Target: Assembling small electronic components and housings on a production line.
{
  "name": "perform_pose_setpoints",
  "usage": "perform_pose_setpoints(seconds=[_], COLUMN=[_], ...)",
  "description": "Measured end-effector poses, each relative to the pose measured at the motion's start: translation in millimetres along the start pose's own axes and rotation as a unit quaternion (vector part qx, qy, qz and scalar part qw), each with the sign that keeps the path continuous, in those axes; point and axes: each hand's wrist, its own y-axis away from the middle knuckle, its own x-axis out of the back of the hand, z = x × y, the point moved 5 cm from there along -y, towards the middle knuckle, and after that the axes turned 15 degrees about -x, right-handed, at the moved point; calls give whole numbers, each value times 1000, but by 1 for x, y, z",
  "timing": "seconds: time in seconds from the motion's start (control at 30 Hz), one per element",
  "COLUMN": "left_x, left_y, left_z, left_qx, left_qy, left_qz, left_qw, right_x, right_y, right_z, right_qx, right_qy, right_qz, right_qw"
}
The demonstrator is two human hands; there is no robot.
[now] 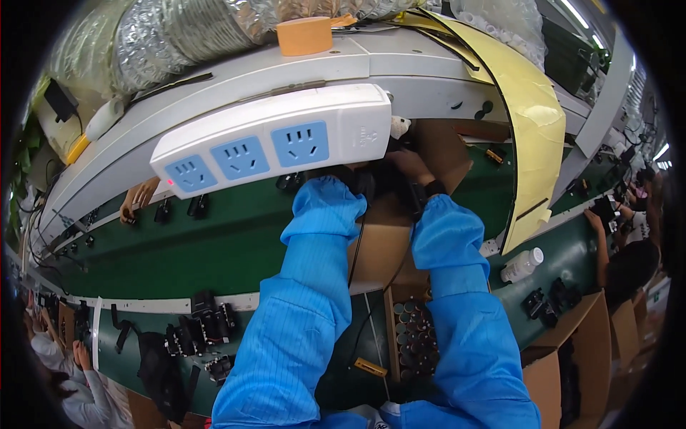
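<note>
Both my arms, in blue sleeves, stretch forward over the green belt to an open cardboard box (386, 247). My right hand (412, 166) is at the box's far part, beside something black whose kind I cannot make out. Only the back of this hand shows; its fingers are lost in the dark. Black bands sit around the right wrist. My left hand is hidden past the sleeve cuff, behind the white power strip (271, 139) and dark shapes, so its fingers do not show.
Orange tape (305, 37) rests on the grey shelf above the green belt (179, 257). Yellow sheet (536, 136) hangs at right. Black parts (200, 329), a tray of small round parts (416, 336) and a white bottle (522, 265) lie nearer. Another person's hand (139, 198) reaches in at left.
</note>
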Motion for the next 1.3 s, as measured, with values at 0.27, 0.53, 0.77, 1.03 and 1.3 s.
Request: perform_pose_setpoints(seconds=[0.27, 0.53, 0.77, 1.03, 1.3], left_x=[114, 146, 175, 200, 183], left_y=[68, 152, 328, 567, 653], left_z=[209, 285, 264, 150, 104], left_qx=[-415, -223, -127, 119, 215], left_qy=[289, 251, 241, 179, -14], left_qz=[155, 124, 153, 150, 171], left_qw=[849, 934, 950, 965, 961], right_x=[92, 142, 58, -129, -208], right_y=[79, 226, 291, 328, 340], right_z=[-12, -124, -219, -374, -409], right_qx=[-43, -170, -119, -84, -124], right_qy=[-274, -642, -657, -666, -459], right_qz=[93, 61, 39, -127, -228], right_qw=[956, 745, 743, 730, 850])
